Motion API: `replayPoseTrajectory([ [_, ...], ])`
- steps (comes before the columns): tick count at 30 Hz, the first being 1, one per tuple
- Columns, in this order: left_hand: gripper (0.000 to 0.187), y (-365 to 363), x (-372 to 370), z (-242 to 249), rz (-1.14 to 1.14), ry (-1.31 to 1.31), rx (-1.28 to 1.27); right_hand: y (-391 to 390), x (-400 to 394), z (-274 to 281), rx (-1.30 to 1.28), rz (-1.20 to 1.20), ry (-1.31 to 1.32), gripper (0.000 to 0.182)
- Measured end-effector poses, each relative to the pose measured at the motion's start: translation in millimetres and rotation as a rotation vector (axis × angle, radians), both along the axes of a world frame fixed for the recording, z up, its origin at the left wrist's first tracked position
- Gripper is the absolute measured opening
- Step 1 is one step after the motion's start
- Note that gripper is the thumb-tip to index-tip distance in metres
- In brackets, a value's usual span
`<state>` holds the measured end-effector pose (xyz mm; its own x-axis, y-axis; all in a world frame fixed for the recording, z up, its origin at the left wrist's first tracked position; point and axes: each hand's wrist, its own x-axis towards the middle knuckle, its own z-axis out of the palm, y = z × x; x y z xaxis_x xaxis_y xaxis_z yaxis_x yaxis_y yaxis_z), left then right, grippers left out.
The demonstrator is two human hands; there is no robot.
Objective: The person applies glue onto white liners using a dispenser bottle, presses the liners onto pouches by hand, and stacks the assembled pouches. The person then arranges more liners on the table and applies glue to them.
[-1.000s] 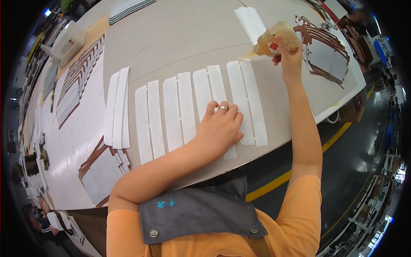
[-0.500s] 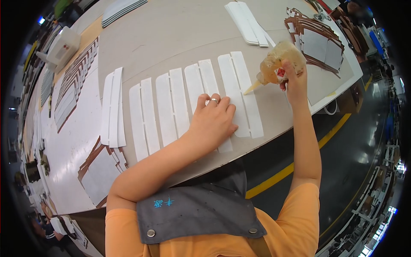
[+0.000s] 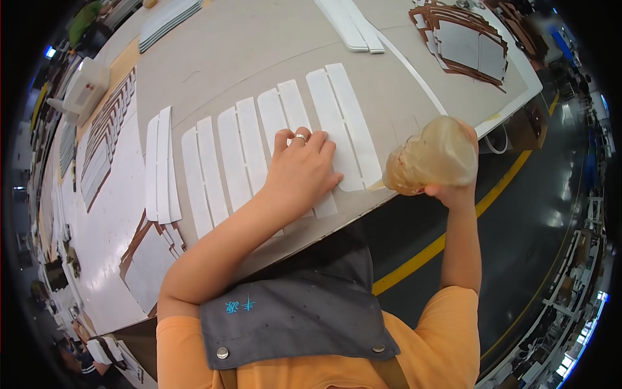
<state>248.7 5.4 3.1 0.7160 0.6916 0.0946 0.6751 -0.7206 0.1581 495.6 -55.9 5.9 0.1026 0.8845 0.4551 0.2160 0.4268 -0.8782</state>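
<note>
My right hand (image 3: pixel 459 188) is wrapped round a translucent glue bottle (image 3: pixel 437 155) of yellowish liquid. The bottle is tipped on its side, its pointed nozzle (image 3: pixel 377 186) at the near end of the rightmost white panel (image 3: pixel 343 123). That panel is split lengthwise by a narrow slot. My left hand (image 3: pixel 301 165), with a ring on one finger, rests on the neighbouring white panel (image 3: pixel 278 117), fingers bent and a little apart, thumb out toward the rightmost one. More such slotted panels (image 3: pixel 243 149) lie in a row to the left.
A stack of white panels (image 3: pixel 161 168) and brown-edged sheets (image 3: pixel 152 256) lie at the left. More white panels (image 3: pixel 350 26) and a brown-edged stack (image 3: pixel 466 48) are at the back. A white jug (image 3: pixel 87 87) stands far left. The table edge (image 3: pixel 350 223) runs close to me.
My right hand has brought the glue bottle toward me, its nozzle passing from mid-panel to the near end. My left hand stays on its panel; the whole view has shifted slightly.
</note>
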Motion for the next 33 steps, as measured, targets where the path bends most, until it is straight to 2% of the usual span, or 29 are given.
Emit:
replayPoseTrajectory([
  [2,0.038,-0.1,-0.2,0.1,-0.002,0.000,0.001,-9.7,6.2,0.9,0.034,0.020,-0.159,0.105],
  [5,0.037,0.1,0.0,0.5,-0.005,0.001,-0.008,-17.0,14.1,7.8,0.073,-0.010,-0.264,0.106],
  [8,0.036,1.3,0.8,1.4,0.004,0.002,-0.041,-13.6,20.8,10.3,0.084,-0.109,-0.150,0.101],
  [11,0.036,1.5,1.6,3.0,0.002,-0.022,-0.058,16.2,13.3,15.3,0.150,-0.172,0.165,0.098],
  [12,0.036,1.9,1.5,0.7,-0.004,-0.038,-0.042,23.5,11.5,22.4,0.039,-0.119,0.217,0.084],
  [15,0.037,3.8,1.9,-1.8,-0.018,-0.041,-0.058,78.5,-1.6,16.4,0.139,-0.158,0.167,0.062],
  [17,0.038,4.2,2.2,-1.0,-0.017,-0.021,-0.074,110.8,-18.1,17.3,0.163,-0.156,0.163,0.054],
  [23,0.039,4.1,1.4,-3.4,-0.012,-0.012,-0.063,166.6,-29.1,-2.7,0.070,-0.110,0.127,0.058],
  [29,0.040,5.0,-0.3,-3.6,-0.028,-0.042,-0.072,172.0,-22.0,-3.5,0.056,-0.217,0.091,0.059],
  [33,0.039,5.1,0.0,-3.0,-0.034,-0.043,-0.071,170.9,-15.9,-4.3,0.020,-0.232,0.091,0.053],
])
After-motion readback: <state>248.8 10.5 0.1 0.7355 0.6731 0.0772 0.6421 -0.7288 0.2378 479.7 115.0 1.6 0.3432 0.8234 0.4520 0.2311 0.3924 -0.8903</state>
